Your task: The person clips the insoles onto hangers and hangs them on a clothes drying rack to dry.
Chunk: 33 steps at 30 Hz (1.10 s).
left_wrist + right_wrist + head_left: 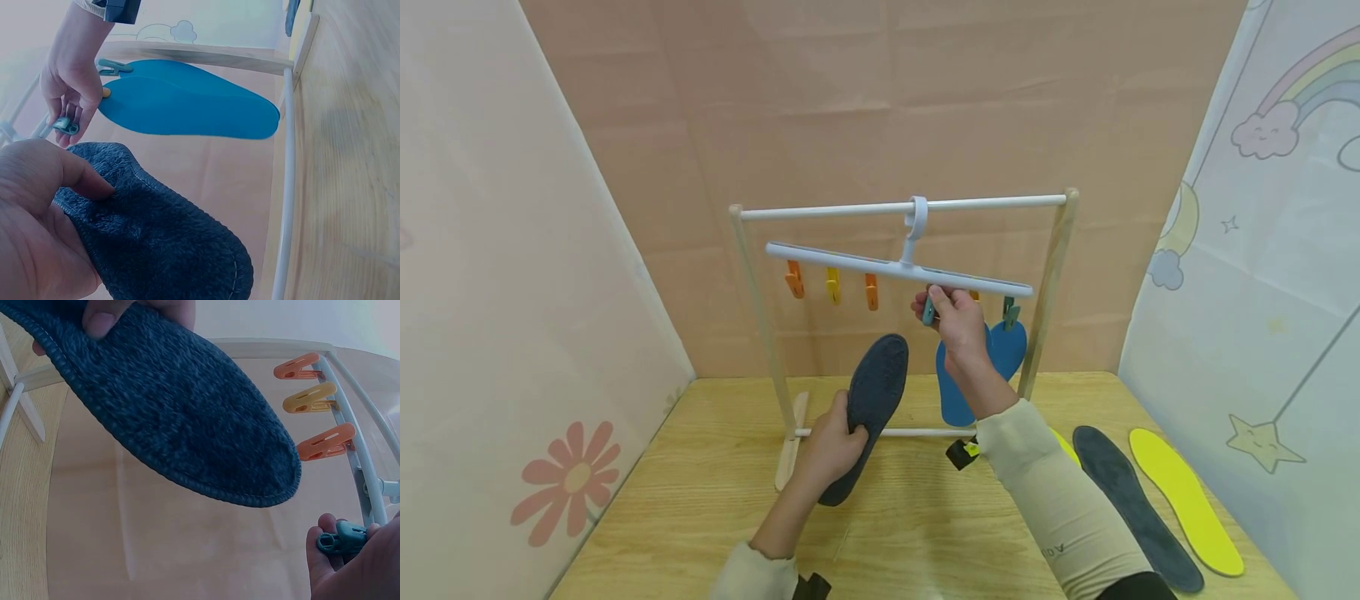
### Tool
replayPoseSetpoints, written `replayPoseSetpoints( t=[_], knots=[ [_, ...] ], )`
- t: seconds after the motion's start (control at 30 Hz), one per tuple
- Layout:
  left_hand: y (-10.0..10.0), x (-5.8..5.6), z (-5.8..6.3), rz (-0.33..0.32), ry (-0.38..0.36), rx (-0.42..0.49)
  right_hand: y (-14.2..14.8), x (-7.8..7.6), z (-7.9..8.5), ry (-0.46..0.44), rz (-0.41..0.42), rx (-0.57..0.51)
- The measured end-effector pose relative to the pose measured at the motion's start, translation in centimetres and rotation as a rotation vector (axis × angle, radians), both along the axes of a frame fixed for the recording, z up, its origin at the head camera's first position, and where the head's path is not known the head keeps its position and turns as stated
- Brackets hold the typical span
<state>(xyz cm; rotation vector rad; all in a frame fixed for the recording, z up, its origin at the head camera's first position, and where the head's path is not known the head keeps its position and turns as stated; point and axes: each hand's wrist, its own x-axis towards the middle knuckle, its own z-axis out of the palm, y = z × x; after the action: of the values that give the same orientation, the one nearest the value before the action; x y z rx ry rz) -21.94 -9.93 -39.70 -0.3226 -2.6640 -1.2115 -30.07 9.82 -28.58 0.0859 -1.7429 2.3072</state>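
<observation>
My left hand (833, 442) grips a dark fuzzy insole (880, 379) by its middle, thumb on its face, its upper end tilted toward the hanger. My right hand (958, 321) pinches a teal clothespin (929, 311) under the bar of a white hanger (898, 268). In the right wrist view that clothespin (342, 539) sits between thumb and fingers, close to the insole's tip. The hanger hooks over a rack's top rod and slopes down to the right. Two blue insoles (194, 103) hang from clips right of my right hand.
Orange and yellow clothespins (832, 286) hang along the hanger's left half. The wooden rack (1049, 283) stands on the table, with a white rod low down. Dark (1135, 500) and yellow insoles (1187, 500) lie at the right. A small black item (959, 455) is by the lower rod.
</observation>
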Motion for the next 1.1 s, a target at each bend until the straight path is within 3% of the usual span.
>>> replayPoseSetpoints(
  t=[1.1],
  knots=[
    [3.2,-0.9,1.7,-0.072,-0.041,0.120,0.0,-0.1,-0.3,0.013,0.002,0.001]
  ],
)
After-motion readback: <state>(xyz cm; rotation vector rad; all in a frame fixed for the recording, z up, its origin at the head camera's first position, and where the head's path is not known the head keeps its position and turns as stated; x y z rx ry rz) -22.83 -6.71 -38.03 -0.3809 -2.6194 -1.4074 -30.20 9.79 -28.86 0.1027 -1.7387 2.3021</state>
